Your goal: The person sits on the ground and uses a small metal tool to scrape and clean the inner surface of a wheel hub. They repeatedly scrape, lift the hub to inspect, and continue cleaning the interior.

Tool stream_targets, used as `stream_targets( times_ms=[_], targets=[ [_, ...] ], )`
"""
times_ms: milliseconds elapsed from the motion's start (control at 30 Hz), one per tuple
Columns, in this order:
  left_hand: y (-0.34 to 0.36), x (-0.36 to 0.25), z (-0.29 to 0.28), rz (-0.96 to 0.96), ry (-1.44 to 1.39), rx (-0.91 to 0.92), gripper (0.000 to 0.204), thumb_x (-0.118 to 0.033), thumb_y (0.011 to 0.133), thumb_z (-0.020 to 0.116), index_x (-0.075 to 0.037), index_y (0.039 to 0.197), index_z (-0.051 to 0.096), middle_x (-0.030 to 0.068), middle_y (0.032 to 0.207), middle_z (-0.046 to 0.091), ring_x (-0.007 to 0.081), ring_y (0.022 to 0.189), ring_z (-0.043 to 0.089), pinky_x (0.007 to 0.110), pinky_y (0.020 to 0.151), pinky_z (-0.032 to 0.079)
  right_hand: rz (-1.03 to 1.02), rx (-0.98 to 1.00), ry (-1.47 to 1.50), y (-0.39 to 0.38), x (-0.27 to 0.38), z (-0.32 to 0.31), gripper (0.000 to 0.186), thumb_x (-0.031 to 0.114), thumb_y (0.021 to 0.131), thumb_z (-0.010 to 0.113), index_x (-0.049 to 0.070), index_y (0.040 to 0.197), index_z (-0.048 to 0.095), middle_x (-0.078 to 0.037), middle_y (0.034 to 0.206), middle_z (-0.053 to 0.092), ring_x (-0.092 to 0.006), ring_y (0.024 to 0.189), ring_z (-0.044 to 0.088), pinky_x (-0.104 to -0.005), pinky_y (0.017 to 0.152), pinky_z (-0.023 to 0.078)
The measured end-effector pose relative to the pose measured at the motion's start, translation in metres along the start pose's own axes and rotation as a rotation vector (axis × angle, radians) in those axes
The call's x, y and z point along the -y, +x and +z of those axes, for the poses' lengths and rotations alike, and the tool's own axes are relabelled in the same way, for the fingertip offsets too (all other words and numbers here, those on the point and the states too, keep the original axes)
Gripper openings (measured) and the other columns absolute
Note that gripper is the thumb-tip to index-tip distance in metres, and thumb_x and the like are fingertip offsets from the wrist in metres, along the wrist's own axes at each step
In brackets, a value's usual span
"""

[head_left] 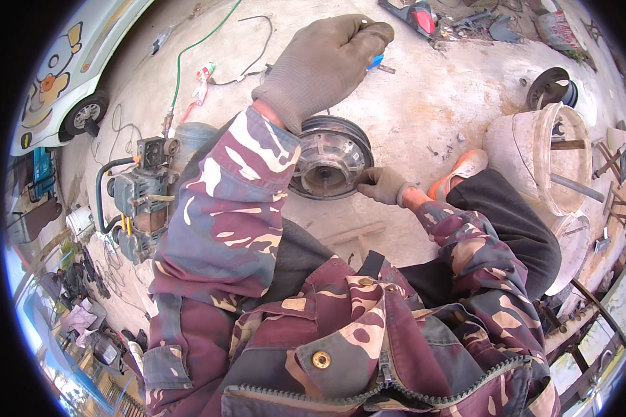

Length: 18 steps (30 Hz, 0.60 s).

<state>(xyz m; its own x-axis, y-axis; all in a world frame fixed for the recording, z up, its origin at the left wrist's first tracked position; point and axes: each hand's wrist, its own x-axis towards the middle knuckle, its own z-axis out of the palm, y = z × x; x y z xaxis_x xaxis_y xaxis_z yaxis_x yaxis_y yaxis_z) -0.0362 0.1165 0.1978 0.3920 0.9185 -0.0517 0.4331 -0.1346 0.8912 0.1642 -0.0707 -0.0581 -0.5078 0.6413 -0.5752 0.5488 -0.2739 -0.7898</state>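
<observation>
A round metal wheel hub (327, 149) with a dark rim lies on the concrete floor before me. My left hand (320, 62), in a brown-grey glove, is raised above and beyond it with its fingers closed; what they hold is hidden. A blue object (375, 61) with a metal piece shows just behind that hand, and I cannot tell whether they touch. My right hand (384, 186), also gloved, has curled fingers gripping the right edge of the wheel hub.
An air compressor (146, 201) stands left, with hoses. A vehicle (62, 62) is at upper left. White buckets (508, 153) stand right, a loose rim (563, 90) behind them. Scrap parts (459, 24) lie at the back. My shoe (459, 170) rests beside the buckets.
</observation>
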Motion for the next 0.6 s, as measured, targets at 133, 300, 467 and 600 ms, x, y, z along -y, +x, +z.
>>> stream_targets(
  times_ms=[133, 300, 467, 600],
  targets=[
    [-0.003, -0.003, 0.004, 0.018, -0.051, 0.013, 0.039, -0.024, 0.110, 0.052, 0.006, 0.129, 0.069, 0.0146, 0.116, 0.074, 0.0204, 0.108, 0.069, 0.034, 0.101, 0.054, 0.287, -0.176, -0.017, 0.008, -0.036, -0.035, 0.035, 0.031, 0.092, 0.070, 0.005, 0.113, 0.078, -0.010, 0.093, 0.079, -0.0200, 0.082, 0.073, -0.0355, 0.077, 0.057],
    [-0.009, -0.005, 0.007, -0.084, -0.046, 0.047, 0.037, -0.021, 0.111, 0.051, 0.007, 0.129, 0.068, 0.0143, 0.117, 0.073, 0.0212, 0.111, 0.069, 0.035, 0.102, 0.053, 0.634, -0.416, -0.286, -0.002, -0.100, -0.093, 0.041, 0.037, 0.090, 0.066, 0.010, 0.119, 0.078, -0.017, 0.112, 0.078, -0.0322, 0.108, 0.074, -0.0419, 0.096, 0.056],
    [-0.013, -0.002, 0.012, -0.063, -0.071, -0.018, 0.032, -0.026, 0.105, 0.061, 0.000, 0.118, 0.075, 0.0074, 0.080, 0.069, 0.0113, 0.070, 0.061, 0.028, 0.069, 0.051, 0.880, -0.587, -0.316, -0.025, -0.146, -0.148, 0.041, 0.034, 0.089, 0.068, 0.015, 0.124, 0.077, -0.016, 0.124, 0.076, -0.0343, 0.119, 0.071, -0.0432, 0.103, 0.054],
    [-0.018, -0.001, 0.018, -0.044, -0.088, -0.017, 0.030, -0.022, 0.106, 0.061, 0.003, 0.117, 0.074, 0.0082, 0.085, 0.072, 0.0111, 0.075, 0.063, 0.028, 0.071, 0.052, 0.945, -0.616, -0.397, -0.027, -0.160, -0.174, 0.050, 0.029, 0.090, 0.066, 0.018, 0.139, 0.067, -0.016, 0.131, 0.072, -0.0338, 0.122, 0.070, -0.0453, 0.104, 0.053]
  ],
)
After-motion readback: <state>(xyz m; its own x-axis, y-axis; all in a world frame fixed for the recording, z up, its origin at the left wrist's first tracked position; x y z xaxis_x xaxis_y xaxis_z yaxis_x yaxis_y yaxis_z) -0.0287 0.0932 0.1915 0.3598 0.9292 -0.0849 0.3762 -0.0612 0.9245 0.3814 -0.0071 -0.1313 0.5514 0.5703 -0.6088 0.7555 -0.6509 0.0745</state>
